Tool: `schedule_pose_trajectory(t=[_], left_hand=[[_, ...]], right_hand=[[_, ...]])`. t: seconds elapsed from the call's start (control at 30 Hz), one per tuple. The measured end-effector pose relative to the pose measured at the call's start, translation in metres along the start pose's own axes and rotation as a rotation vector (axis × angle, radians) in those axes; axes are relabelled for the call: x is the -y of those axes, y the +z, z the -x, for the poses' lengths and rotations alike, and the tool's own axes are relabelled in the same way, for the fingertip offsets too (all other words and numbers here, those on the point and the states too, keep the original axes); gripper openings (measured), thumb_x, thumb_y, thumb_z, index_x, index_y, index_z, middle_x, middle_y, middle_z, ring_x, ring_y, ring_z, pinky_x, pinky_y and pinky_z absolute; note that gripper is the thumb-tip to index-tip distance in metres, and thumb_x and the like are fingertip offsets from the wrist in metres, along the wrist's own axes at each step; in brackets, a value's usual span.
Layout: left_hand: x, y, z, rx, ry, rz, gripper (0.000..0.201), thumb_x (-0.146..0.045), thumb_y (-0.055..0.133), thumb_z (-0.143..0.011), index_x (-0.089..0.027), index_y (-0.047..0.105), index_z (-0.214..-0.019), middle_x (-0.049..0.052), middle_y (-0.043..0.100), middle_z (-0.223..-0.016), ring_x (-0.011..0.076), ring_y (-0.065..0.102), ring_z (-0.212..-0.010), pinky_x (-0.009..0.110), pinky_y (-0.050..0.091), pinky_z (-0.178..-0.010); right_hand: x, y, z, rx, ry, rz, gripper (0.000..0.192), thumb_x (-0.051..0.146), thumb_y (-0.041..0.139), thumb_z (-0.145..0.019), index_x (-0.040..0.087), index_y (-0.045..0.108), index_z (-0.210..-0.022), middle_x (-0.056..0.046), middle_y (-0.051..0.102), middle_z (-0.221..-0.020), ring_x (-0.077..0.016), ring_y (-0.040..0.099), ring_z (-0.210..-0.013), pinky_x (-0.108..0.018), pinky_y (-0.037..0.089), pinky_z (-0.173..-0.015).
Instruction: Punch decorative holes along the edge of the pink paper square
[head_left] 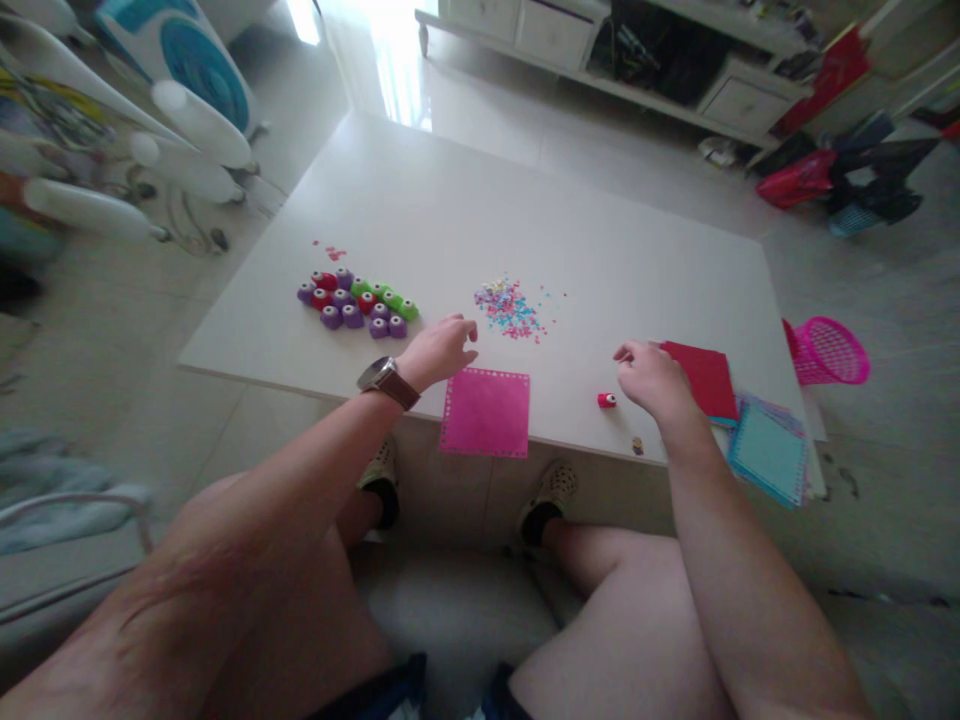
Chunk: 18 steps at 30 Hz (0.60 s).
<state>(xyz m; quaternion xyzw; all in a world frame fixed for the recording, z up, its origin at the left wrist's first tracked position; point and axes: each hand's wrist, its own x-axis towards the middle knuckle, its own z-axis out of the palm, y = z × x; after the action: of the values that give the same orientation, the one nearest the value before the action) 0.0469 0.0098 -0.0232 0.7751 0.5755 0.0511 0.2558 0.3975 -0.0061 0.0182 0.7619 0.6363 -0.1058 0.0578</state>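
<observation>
White table [420, 200] (pink basket [829, 350] beside).

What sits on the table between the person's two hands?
In the head view, between the left hand and right hand lie a pink square paper sheet with punched edges and a small red paper punch; otherwise bare white table.

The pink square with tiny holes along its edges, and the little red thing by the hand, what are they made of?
The pink square sheet looks like thin matte paper: it lies flat, its edge overhanging the table. The small red block looks like hard, slightly shiny plastic, though it is too small to be sure.
</observation>
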Motion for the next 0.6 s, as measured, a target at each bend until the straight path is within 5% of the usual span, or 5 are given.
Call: schedule_pose_trajectory(t=[0.2, 0.37, 0.6], left_hand=[[-0.018, 0.035, 0.002, 0.063, 0.171, 0.01, 0.045, -0.039, 0.079, -0.093, -0.018, 0.069, -0.132, 0.017, 0.066, -0.136, 0.0333, 0.058, -0.129, 0.043, 0.05, -0.106], [-0.024, 0.045, 0.003, 0.103, 0.149, -0.043, 0.043, -0.04, 0.075, -0.096, -0.019, 0.068, -0.133, 0.018, 0.063, -0.14, 0.0358, 0.056, -0.131, 0.047, 0.047, -0.103], [-0.026, 0.049, -0.002, 0.13, 0.132, -0.019, 0.04, -0.034, 0.075, -0.093, -0.02, 0.067, -0.129, 0.016, 0.069, -0.134, 0.0349, 0.06, -0.13, 0.047, 0.043, -0.107]], right_hand=[[-0.009, 0.015, 0.001, 0.406, -0.107, 0.055, 0.029, 0.014, 0.076, -0.089, 0.015, 0.079, -0.118, -0.017, 0.081, -0.119, -0.0277, 0.076, -0.101, -0.032, 0.054, -0.082], [0.022, 0.022, 0.001, 0.38, -0.378, -0.045, 0.012, 0.009, 0.074, -0.092, 0.018, 0.078, -0.099, -0.012, 0.08, -0.11, -0.021, 0.073, -0.091, -0.027, 0.052, -0.08], [0.046, 0.035, -0.001, 0.318, -0.557, -0.212, 0.02, 0.001, 0.069, -0.087, 0.02, 0.074, -0.09, -0.006, 0.076, -0.094, -0.0172, 0.068, -0.077, -0.027, 0.051, -0.074]])
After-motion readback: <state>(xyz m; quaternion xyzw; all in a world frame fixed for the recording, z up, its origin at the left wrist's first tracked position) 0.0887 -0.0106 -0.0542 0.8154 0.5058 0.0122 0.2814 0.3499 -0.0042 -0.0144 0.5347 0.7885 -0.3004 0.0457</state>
